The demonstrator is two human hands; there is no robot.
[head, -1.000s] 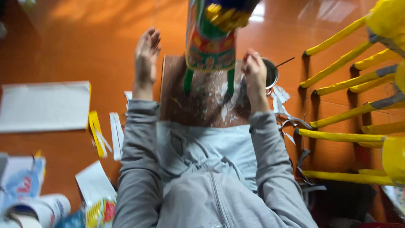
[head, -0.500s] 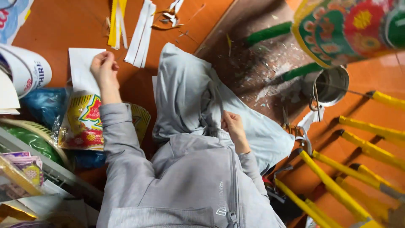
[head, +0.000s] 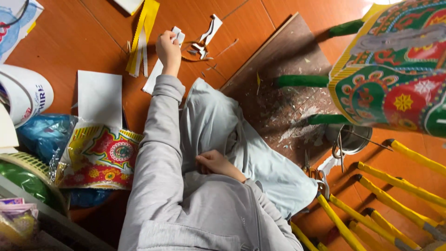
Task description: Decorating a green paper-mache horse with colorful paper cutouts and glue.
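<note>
Painted frame (head: pixel 395 74): large, red, green and yellow, standing on green legs over the brown board (head: pixel 283 88), upper right.
Yellow rods (head: pixel 390 195): lower right on the orange floor.
Left hand (head: pixel 168 49): stretched far forward, fingers closed on a white paper strip (head: pixel 160 62) lying on the floor beside yellow strips (head: pixel 141 32).
Right hand (head: pixel 214 163): resting in the lap on grey cloth, fingers curled; whether it holds anything, I cannot tell.

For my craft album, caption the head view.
Seated on an orange floor, left hand reaches white paper strips; right hand rests in lap.
</note>
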